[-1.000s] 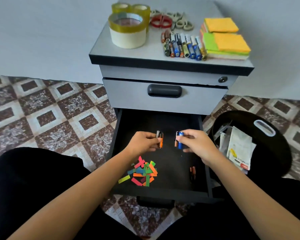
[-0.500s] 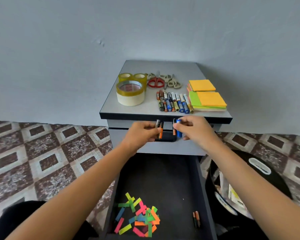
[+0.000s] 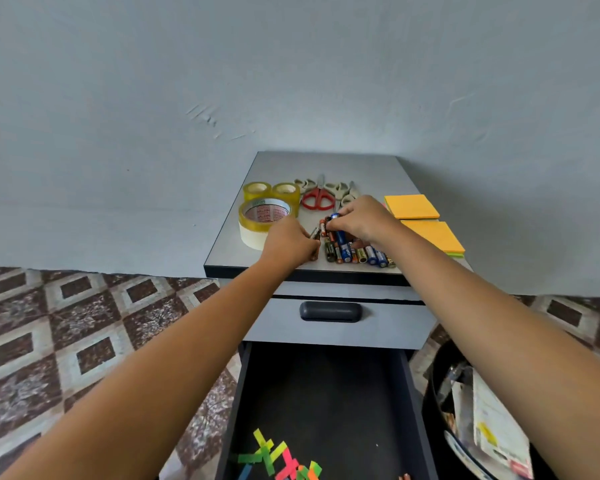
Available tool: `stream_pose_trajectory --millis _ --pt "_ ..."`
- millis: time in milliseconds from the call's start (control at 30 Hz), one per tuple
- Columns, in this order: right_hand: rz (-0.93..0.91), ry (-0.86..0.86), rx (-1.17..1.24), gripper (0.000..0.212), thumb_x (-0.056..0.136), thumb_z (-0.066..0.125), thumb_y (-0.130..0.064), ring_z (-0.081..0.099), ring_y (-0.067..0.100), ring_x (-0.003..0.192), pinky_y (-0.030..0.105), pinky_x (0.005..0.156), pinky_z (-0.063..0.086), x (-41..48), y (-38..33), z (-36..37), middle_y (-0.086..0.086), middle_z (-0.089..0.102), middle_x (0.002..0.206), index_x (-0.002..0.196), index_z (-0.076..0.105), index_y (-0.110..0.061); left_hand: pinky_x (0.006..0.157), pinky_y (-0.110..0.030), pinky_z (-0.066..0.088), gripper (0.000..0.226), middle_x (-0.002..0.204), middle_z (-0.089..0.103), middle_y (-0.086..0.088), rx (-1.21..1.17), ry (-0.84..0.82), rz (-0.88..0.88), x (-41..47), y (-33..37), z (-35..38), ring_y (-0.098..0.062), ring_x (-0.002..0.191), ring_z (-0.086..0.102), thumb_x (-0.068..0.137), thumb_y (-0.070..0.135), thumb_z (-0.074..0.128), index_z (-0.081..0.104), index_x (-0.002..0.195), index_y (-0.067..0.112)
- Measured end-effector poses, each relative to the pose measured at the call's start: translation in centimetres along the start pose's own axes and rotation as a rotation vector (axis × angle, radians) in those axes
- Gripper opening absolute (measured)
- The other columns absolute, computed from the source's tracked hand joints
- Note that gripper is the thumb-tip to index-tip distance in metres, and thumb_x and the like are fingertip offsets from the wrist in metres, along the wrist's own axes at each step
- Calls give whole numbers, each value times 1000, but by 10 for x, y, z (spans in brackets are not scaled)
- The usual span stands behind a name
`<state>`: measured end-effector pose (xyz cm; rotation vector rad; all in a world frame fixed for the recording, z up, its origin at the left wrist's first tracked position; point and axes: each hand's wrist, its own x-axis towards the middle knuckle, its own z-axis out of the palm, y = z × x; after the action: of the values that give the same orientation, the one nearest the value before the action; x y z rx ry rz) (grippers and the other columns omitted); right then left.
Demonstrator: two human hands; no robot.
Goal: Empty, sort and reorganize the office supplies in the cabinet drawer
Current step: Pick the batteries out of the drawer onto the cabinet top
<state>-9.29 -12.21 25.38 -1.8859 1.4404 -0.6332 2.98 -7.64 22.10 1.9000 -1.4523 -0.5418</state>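
Head view: both hands are at the cabinet top (image 3: 326, 164), over the battery group.
Right hand (image 3: 364, 220): fingers curled, pinching a pair (image 3: 332, 226) of batteries, one blue and one orange-ended, at the back of the row (image 3: 357, 254).
Left hand (image 3: 288, 242): fingers closed round one battery (image 3: 315, 233), low to the surface, just left of the row.
Change: a second ago both hands were down in the open drawer (image 3: 326, 393) with these same batteries. They have since lifted clear and crossed to the top.
Meaning: this batch has probably reached its sorted group and only needs setting down. The drawer is not yet emptied.
Left in drawer: coloured flags (image 3: 278, 459) at front left. A small orange end (image 3: 404, 477) at the frame's bottom edge is likely a leftover battery.
Neighbours: tape (image 3: 257, 220) touches or nearly touches the left hand, scissors (image 3: 317, 197) lie behind, and notes (image 3: 411, 206) are just right of the right hand.
Edges: the row's near ends sit close to the front lip of the top, so a rolling cell could drop off.
Open room: there is a bare strip behind the scissors, toward the wall, and a narrow gap between tape and row.
Beside: a bin (image 3: 433, 410) on the floor at right, near the right forearm.
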Motion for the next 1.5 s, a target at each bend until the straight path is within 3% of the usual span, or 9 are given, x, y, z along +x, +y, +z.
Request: stream_pose_trajectory --millis 233,367,533,633,767,900,1167,1367,1500 --pt "-13 -10 -26 21 86 64 -11 57 21 85 29 60 50 24 -5 5 10 61 97 106 66 -5 67 -30 51 17 84 66 -12 101 67 29 1 -2 7 -21 74 60 86 24 65 63 76 10" --pt "-36 -11 -61 24 84 64 -10 50 10 66 22 55 43 38 -11 6 6 58 93 108 66 -7 72 -21 45 34 104 67 -8 65 76 61 -3 -4 6 -16 86 60 88 26 63 63 115 5" --pt "-23 -23 -86 28 82 67 -13 54 18 84 20 51 36 51 -17 9 9 60 97 109 66 -3 75 -20 44 37 111 66 -9 66 47 77 -8 -9 3 -16 93 60 88 26 63 61 120 5" --pt "-13 -48 -97 27 81 68 -12 56 20 81 22 51 37 57 -15 14 12 63 95 106 66 -1 66 -19 45 34 105 67 -8 49 2 91 -11 -9 3 -13 79 57 89 25 63 63 116 5" --pt "-41 -67 -90 26 79 71 -11 60 21 84 34 78 52 65 -11 19 13 65 92 101 67 1 72 -22 47 33 106 68 -8 21 -33 117 -13 -9 3 -11 80 54 89 24 63 65 115 4" --pt "-90 -119 -147 25 80 70 -13 58 20 90 31 82 48 66 -12 22 11 64 97 101 68 1 74 -22 48 33 104 68 -7 8 -50 112 -13 -11 1 -11 81 55 88 25 63 65 115 6" --pt "-182 -177 -355 26 78 72 -22 51 11 68 21 55 38 69 -9 26 2 58 73 96 71 -3 82 -25 49 33 104 68 -7 9 -49 110 -15 -11 0 -15 91 59 88 25 64 65 114 6" --pt "-219 -181 -342 44 79 73 -23 54 19 110 27 89 41 70 -4 20 5 59 124 120 62 -11 78 -22 47 30 101 68 -8 -8 -60 110 -16 -12 -1 -13 87 57 88 24 64 66 113 6" --pt "-272 -216 -306 24 82 69 -15 57 13 99 22 80 39 67 -2 18 -1 65 106 106 71 -16 74 -20 45 30 100 68 -8 -3 -60 118 -17 -12 -1 -12 84 56 88 25 63 66 112 6"
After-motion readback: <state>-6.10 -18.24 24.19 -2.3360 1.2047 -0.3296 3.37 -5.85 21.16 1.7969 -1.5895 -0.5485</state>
